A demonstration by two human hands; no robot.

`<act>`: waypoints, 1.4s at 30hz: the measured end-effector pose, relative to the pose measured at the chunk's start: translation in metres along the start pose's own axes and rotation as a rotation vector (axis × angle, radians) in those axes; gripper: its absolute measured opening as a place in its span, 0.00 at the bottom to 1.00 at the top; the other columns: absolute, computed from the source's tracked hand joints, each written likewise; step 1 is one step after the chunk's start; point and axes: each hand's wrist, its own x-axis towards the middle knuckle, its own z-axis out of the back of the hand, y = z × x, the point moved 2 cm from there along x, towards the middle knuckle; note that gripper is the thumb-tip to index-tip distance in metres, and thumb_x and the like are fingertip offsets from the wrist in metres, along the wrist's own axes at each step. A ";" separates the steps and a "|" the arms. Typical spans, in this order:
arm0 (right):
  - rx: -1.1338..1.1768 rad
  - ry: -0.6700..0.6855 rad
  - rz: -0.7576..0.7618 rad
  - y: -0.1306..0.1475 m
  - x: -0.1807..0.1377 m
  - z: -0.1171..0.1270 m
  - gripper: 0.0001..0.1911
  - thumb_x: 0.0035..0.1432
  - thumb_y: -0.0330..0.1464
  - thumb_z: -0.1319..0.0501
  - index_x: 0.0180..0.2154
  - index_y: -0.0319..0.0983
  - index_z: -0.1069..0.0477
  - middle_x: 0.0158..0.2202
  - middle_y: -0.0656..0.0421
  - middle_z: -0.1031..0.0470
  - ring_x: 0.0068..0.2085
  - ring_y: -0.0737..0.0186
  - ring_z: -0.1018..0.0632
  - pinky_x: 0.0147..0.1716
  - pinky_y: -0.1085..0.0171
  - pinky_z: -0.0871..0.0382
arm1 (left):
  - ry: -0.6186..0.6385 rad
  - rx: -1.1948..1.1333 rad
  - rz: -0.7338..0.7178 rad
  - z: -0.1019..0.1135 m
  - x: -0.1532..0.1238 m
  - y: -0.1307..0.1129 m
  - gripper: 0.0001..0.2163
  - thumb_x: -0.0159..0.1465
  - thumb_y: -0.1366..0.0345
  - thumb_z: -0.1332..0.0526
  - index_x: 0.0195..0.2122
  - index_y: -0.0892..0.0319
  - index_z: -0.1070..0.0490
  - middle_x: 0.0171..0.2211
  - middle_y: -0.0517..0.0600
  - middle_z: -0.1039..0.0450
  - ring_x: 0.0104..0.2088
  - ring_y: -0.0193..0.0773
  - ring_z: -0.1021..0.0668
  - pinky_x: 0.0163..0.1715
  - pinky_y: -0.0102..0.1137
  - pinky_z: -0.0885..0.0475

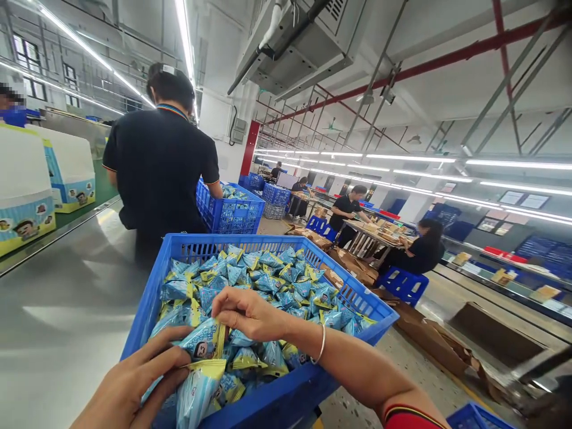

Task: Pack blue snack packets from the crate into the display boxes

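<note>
Lining the far left, white cartons with blue cartoon panels [27,190] stand beyond a stainless steel table [58,316]. A co-worker in a black polo shirt [158,158] stands with their back turned, one arm reaching into a second blue crate [230,208]. Nearest the camera, the left hand [129,381] has its fingers curled and pressed together, pinching the lower edge of a blue foil snack packet [200,339]. That packet lies just above a blue plastic crate [223,242] heaped with similar packets, its long axis tilted up to the right and its yellow crimped end pointing at the right hand [250,313]. The right hand's thumb and fingers pinch near that crimped end, and a silver bangle [320,344] circles its wrist. Further right, flattened cardboard [429,333] lies on the floor near a seated co-worker [415,250] on a blue stool [404,285].
</note>
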 end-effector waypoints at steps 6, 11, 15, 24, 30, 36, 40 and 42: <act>-0.307 -0.359 -0.125 -0.021 0.007 0.044 0.10 0.77 0.38 0.52 0.54 0.43 0.38 0.46 0.55 0.24 0.42 0.61 0.23 0.47 0.59 0.26 | 0.173 -0.096 0.099 0.011 0.014 -0.020 0.17 0.78 0.52 0.42 0.35 0.49 0.20 0.33 0.43 0.19 0.35 0.34 0.15 0.37 0.19 0.24; -0.687 -0.358 -0.364 -0.059 0.006 0.078 0.22 0.71 0.32 0.41 0.64 0.39 0.37 0.57 0.48 0.30 0.54 0.51 0.25 0.64 0.44 0.34 | 0.294 -0.147 0.276 0.007 0.010 -0.020 0.16 0.78 0.54 0.44 0.38 0.52 0.20 0.35 0.46 0.19 0.35 0.38 0.18 0.36 0.27 0.27; -0.857 -0.036 -0.541 -0.079 -0.001 0.078 0.27 0.65 0.43 0.28 0.61 0.39 0.29 0.54 0.51 0.26 0.56 0.45 0.24 0.60 0.40 0.30 | 0.335 -0.150 0.303 0.003 0.009 -0.016 0.18 0.78 0.55 0.47 0.36 0.53 0.24 0.33 0.46 0.21 0.35 0.39 0.20 0.37 0.30 0.31; -0.948 0.393 -0.522 -0.076 0.003 0.067 0.27 0.74 0.35 0.39 0.71 0.41 0.35 0.51 0.52 0.20 0.51 0.50 0.20 0.53 0.50 0.25 | 0.429 -0.127 0.337 0.003 0.007 -0.020 0.21 0.81 0.51 0.55 0.36 0.54 0.31 0.34 0.45 0.24 0.37 0.39 0.24 0.41 0.33 0.37; -0.916 0.561 -0.496 -0.076 -0.002 0.075 0.33 0.68 0.25 0.43 0.72 0.44 0.31 0.61 0.47 0.20 0.57 0.48 0.19 0.55 0.54 0.25 | 0.428 -0.127 0.341 0.001 0.006 -0.018 0.22 0.81 0.50 0.55 0.36 0.55 0.32 0.35 0.44 0.25 0.38 0.38 0.24 0.42 0.34 0.38; -0.959 0.520 -0.502 -0.088 -0.004 0.070 0.42 0.60 0.25 0.34 0.74 0.43 0.35 0.64 0.42 0.22 0.58 0.41 0.19 0.57 0.49 0.26 | 0.398 -0.135 0.309 -0.004 0.003 -0.011 0.22 0.81 0.50 0.55 0.35 0.55 0.32 0.34 0.47 0.24 0.36 0.40 0.23 0.40 0.35 0.38; -0.953 0.425 -0.460 -0.089 -0.002 0.068 0.36 0.58 0.24 0.32 0.68 0.45 0.26 0.55 0.50 0.16 0.55 0.45 0.19 0.59 0.52 0.28 | 0.438 -0.118 0.311 0.000 0.006 -0.014 0.19 0.81 0.53 0.54 0.37 0.55 0.32 0.36 0.48 0.24 0.39 0.42 0.22 0.42 0.35 0.38; -0.934 0.345 -0.447 -0.083 -0.002 0.074 0.34 0.56 0.25 0.31 0.65 0.44 0.24 0.48 0.52 0.15 0.52 0.43 0.18 0.56 0.51 0.27 | 0.493 -0.106 0.314 0.001 0.008 -0.015 0.19 0.81 0.53 0.55 0.37 0.55 0.34 0.37 0.49 0.24 0.40 0.43 0.22 0.43 0.35 0.38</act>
